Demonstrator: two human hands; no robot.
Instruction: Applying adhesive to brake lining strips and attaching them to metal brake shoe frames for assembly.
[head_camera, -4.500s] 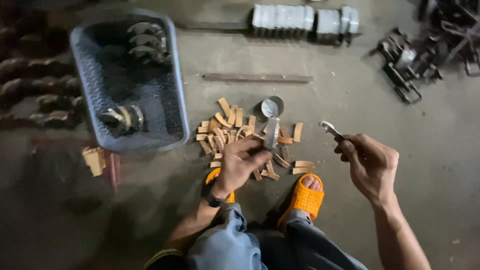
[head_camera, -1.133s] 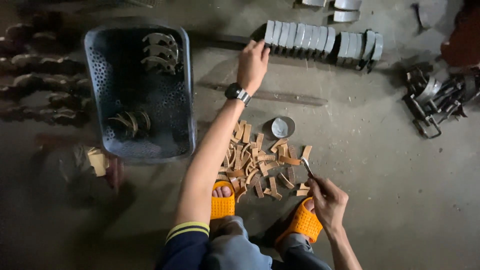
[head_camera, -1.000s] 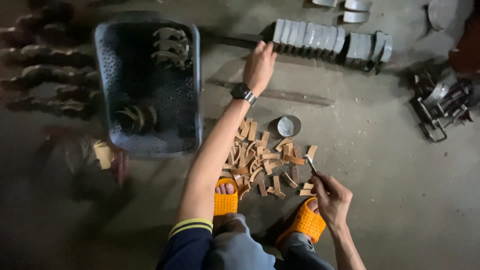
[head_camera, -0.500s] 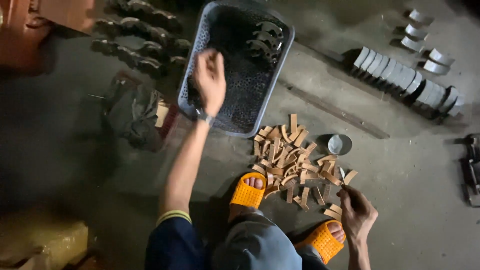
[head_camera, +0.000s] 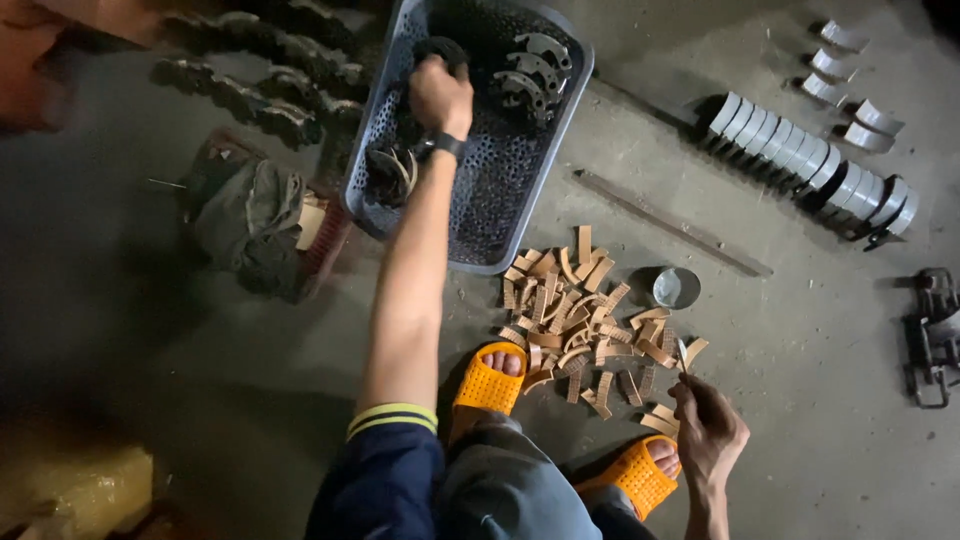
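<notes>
1. Left hand (head_camera: 440, 95) reaches into the basket (head_camera: 560, 120), fingers curled around a dark curved shoe (head_camera: 440, 50); grip it firmly before lifting clear.
2. Right hand (head_camera: 708, 432) pinches a thin tool (head_camera: 683, 355) beside the tan strips (head_camera: 580, 320); keep it steady.

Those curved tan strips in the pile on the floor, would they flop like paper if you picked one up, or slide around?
The curved tan strips probably stay stiff: each keeps its arc, even where they lie crossed. They look thin and small, so likely light. Pushed, the loose pile would probably scatter across the concrete floor rather than roll.
</notes>
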